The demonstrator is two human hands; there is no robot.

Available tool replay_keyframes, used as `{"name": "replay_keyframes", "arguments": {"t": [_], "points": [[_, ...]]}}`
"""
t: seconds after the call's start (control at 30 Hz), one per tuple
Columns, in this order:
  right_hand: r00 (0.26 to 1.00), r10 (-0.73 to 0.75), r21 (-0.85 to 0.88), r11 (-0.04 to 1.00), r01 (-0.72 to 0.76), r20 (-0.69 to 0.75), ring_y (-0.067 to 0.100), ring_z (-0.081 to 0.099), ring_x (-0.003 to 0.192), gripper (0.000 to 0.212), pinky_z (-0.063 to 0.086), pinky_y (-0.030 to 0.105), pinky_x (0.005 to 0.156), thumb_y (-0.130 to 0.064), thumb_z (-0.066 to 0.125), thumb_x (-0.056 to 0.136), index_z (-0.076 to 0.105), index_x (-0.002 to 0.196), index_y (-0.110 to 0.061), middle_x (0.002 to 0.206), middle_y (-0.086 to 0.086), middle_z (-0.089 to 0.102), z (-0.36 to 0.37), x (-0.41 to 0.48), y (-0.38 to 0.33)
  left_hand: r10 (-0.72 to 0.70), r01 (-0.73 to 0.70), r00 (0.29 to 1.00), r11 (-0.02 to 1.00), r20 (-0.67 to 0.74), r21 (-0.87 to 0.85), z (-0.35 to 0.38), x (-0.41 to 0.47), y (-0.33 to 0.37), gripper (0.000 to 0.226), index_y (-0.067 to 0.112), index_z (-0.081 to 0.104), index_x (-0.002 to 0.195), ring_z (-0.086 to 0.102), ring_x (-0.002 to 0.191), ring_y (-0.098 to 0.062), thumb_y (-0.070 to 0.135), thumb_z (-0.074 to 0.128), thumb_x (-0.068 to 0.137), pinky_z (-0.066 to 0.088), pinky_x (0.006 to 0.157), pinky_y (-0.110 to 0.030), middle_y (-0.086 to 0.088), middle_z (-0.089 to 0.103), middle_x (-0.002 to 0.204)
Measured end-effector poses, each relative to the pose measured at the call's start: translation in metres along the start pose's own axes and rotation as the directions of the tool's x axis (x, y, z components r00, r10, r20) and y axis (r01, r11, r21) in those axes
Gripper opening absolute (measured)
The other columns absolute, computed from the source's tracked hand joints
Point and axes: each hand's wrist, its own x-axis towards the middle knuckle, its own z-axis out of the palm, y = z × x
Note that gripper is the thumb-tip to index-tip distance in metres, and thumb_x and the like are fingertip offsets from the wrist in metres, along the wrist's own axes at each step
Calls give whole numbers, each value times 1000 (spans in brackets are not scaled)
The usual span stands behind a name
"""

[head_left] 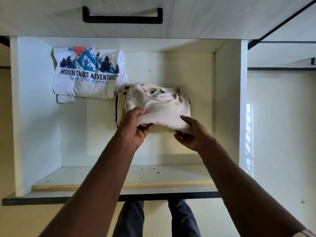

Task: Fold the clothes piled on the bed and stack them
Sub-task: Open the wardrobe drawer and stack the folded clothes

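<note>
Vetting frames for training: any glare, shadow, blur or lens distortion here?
Head view: wide-angle slightly bows the compartment edges; a bright striped reflection glares off the glossy panel at right; soft shadow below the cream stack; printed T-shirt lettering sharp, no motion blur.

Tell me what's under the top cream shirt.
Folded cream layers and a dark edge show at its left; the rest is hidden by the shirt, left hand and right hand.

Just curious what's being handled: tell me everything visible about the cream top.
The cream top is soft-looking fabric, folded into a rectangle, its neckline and a dark label facing up. It sits on a stack of folded clothes on the white shelf. The left hand grips its near left corner, the right hand pinches the near right one.
</note>
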Motion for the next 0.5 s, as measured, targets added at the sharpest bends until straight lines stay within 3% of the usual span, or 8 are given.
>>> {"name": "replay_keyframes", "arguments": {"t": [0.07, 0.13, 0.2, 0.33, 0.4, 0.47, 0.5], "points": [[992, 16, 141, 989, -34, 123, 30, 72, 87, 40, 62, 43, 84, -14, 82, 76, 67, 113, -8, 99, 14, 74, 1, -10, -8, -2, 2, 999, 1000, 49, 4, -3, -5, 11, 7, 11, 62, 97, 62, 82, -18, 5, 59, 93, 61, 56, -30, -9, 62, 86], [981, -13, 189, 982, -25, 194, 27, 74, 82, 31, 63, 38, 76, -9, 74, 79, 67, 109, -7, 95, 13, 75, 4, -16, -13, 5, -4, 998, 1000, 63, -5, -12, -9, 20, 6, 10, 60, 97, 62, 83, -20, 5, 58, 94, 63, 58, -32, -9, 63, 88], [972, -32, 186, 982, -13, 234, 23, 74, 76, 16, 62, 31, 68, -10, 69, 84, 69, 100, -10, 90, 8, 76, 7, -20, -16, 16, -15, 996, 1000, 87, -11, -23, -15, 25, 6, 10, 60, 93, 65, 79, -19, 5, 57, 94, 65, 64, -33, -8, 65, 86], [934, -1, -1, 1000, 1, 357, 21, 75, 78, 33, 61, 28, 66, -10, 66, 77, 71, 109, -8, 94, 7, 77, 30, -34, -9, 50, -51, 986, 999, 156, 2, -70, -26, 43, 8, 13, 61, 83, 68, 66, -16, 5, 61, 84, 58, 57, -28, -4, 67, 80], [891, -4, -108, 992, 60, 453, 26, 75, 99, 46, 62, 35, 81, -1, 61, 79, 68, 125, -6, 114, 12, 76, 48, -37, 3, 86, -86, 986, 996, 143, -4, -104, -26, 56, 14, 13, 61, 85, 66, 74, -20, 3, 58, 77, 54, 55, -27, -5, 67, 86], [861, -71, -144, 976, 165, 504, 34, 65, 122, 59, 56, 47, 99, 10, 60, 79, 61, 136, -5, 133, 19, 67, 70, -35, 19, 149, -151, 987, 988, 58, 27, -139, -20, 69, 22, 12, 63, 84, 68, 88, -27, -3, 48, 84, 58, 65, -33, -10, 70, 95], [856, -121, -146, 964, 222, 502, 37, 63, 124, 62, 54, 50, 101, 15, 60, 78, 61, 136, -4, 135, 20, 66, 82, -34, 28, 177, -177, 984, 983, 12, 50, -155, -14, 74, 28, 12, 65, 81, 68, 94, -31, -6, 45, 86, 58, 73, -37, -13, 71, 97]]}}
